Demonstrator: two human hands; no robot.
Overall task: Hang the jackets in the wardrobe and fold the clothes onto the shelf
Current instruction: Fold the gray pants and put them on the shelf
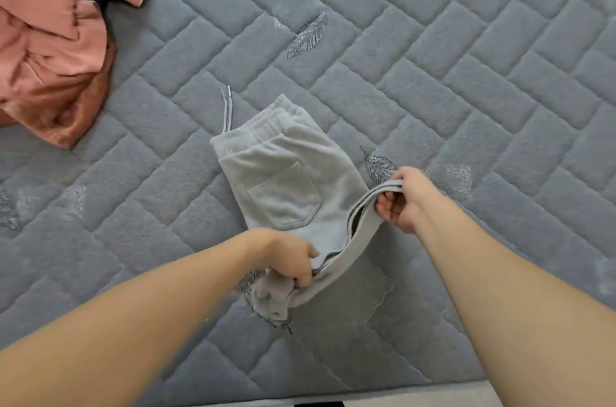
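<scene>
Both hands' curled fingers [305,276] around grey sweatpants [283,179]

This is a bedroom in a home. Almost the whole view is filled by a bed [433,73] covered with a grey quilted cover, stitched in a brick pattern and with small embroidered feathers [308,34]. On the bed lie everyday clothes: grey sweatpants [283,179] with a drawstring and a back pocket near the middle of the bed, and a crumpled pink jacket [50,39] at its far left corner. Below the near edge of the bed a narrow strip of pale floor [433,398] is visible.
</scene>
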